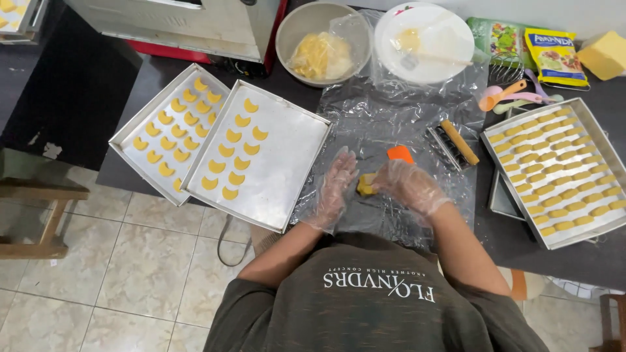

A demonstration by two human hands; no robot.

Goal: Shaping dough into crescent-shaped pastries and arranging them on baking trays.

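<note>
Gloved left hand [337, 186] and right hand [411, 186], fingers closed on a yellow dough piece [366, 184], shaping it over plastic sheet [391, 111] protecting the table [78, 91].

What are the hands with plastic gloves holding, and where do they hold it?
A small yellow dough piece sits between the left hand and right hand, touched at its two sides; the exact grip cannot be told.

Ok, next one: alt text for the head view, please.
Seen from above, a person's gloved left hand and right hand shape a yellow dough piece on a plastic sheet over a dark table. Two trays of crescent pieces lie to the left, a tray of oblong pieces to the right, and bowls behind.
</note>
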